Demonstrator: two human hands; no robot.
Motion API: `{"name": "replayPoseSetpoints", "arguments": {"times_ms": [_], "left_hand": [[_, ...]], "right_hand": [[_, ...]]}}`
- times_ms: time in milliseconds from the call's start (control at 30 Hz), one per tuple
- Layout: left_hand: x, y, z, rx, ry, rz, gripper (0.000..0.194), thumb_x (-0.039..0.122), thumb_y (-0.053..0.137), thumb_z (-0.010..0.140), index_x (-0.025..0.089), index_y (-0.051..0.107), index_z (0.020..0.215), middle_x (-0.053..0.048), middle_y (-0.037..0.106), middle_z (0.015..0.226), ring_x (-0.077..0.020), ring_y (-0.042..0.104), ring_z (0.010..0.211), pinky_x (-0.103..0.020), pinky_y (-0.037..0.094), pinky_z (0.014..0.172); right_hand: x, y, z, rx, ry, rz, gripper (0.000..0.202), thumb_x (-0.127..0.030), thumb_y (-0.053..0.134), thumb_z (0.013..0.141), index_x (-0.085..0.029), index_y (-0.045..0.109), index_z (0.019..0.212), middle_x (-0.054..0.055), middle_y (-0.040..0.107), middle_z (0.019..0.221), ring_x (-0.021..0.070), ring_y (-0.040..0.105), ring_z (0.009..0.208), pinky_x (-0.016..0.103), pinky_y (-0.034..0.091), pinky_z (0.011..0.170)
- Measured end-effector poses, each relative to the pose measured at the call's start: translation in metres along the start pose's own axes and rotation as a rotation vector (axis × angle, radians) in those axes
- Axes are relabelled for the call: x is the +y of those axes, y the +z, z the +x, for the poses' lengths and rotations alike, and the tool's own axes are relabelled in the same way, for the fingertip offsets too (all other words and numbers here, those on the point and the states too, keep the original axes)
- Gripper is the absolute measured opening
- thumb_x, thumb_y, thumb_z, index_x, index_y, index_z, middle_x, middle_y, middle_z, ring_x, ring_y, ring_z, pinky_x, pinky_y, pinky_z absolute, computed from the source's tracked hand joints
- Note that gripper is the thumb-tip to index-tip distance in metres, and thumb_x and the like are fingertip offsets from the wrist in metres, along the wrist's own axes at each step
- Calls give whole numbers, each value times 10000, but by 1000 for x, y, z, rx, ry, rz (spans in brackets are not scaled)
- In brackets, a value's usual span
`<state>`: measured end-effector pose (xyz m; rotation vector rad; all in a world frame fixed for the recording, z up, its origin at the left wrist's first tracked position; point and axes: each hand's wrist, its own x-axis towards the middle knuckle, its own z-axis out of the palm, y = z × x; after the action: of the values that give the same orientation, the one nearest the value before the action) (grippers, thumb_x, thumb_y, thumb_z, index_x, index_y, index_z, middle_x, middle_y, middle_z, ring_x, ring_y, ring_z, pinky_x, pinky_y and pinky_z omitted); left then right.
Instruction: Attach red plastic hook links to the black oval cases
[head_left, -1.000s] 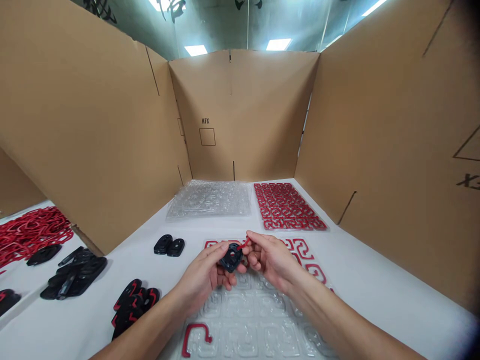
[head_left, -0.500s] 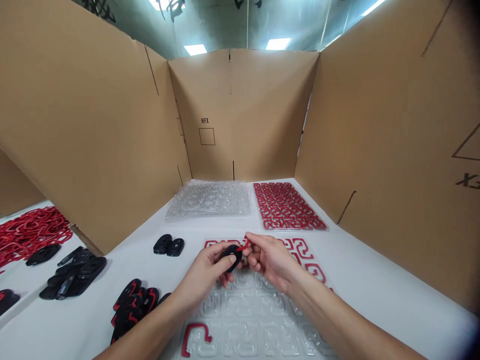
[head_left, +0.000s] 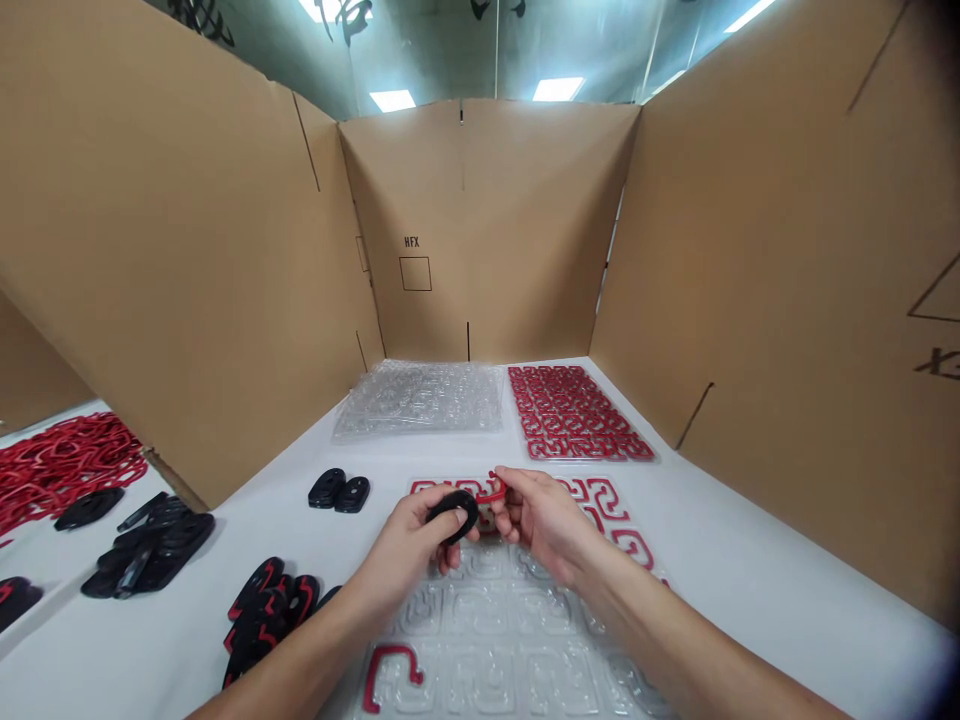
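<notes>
My left hand grips a black oval plastic shell, held edge-on over a clear blister tray. My right hand pinches a small red hook-shaped strip that touches the shell's right end. Both hands meet just above the tray's far half. The tray keeps a few red strips along its far and right edge and one more red strip near me.
Two black shells lie left of the tray; a pile of black-and-red pieces sits nearer me. A full tray of red strips and empty clear trays lie at the back. Cardboard walls enclose the table.
My left hand has turned the black shell from face-on to edge-on. The right hand's red strip has stayed at the shell's right end.
</notes>
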<state>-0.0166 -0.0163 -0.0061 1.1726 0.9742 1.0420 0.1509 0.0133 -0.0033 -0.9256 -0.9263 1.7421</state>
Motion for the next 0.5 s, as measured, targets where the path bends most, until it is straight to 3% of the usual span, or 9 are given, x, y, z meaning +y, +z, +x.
{"name": "replayPoseSetpoints", "arguments": {"times_ms": [167, 300, 500], "left_hand": [[-2, -1, 0, -67, -75, -183, 246, 342, 646, 831, 120, 686, 929, -88, 710, 840, -96, 576, 534, -179, 419, 461], [-1, -1, 1, -47, -118, -343, 364, 394, 537, 908, 76, 705, 962, -157, 729, 919, -146, 656, 636, -219, 514, 561], [0, -3, 0, -51, -128, -407, 330, 321, 515, 930, 59, 712, 971, -181, 741, 963, -175, 703, 694, -235, 557, 616]], "right_hand": [[2, 0, 2, -46, -50, -51, 358, -477, 713, 698, -163, 554, 634, -33, 581, 515, 84, 530, 426, 188, 328, 407], [4, 0, 4, -47, -129, -158, 413, -552, 705, 702, -166, 564, 661, -20, 617, 508, 75, 508, 405, 176, 320, 403], [5, 1, 3, 22, -272, -333, 415, -584, 641, 759, -187, 549, 680, -47, 589, 504, 80, 500, 412, 179, 349, 408]]}}
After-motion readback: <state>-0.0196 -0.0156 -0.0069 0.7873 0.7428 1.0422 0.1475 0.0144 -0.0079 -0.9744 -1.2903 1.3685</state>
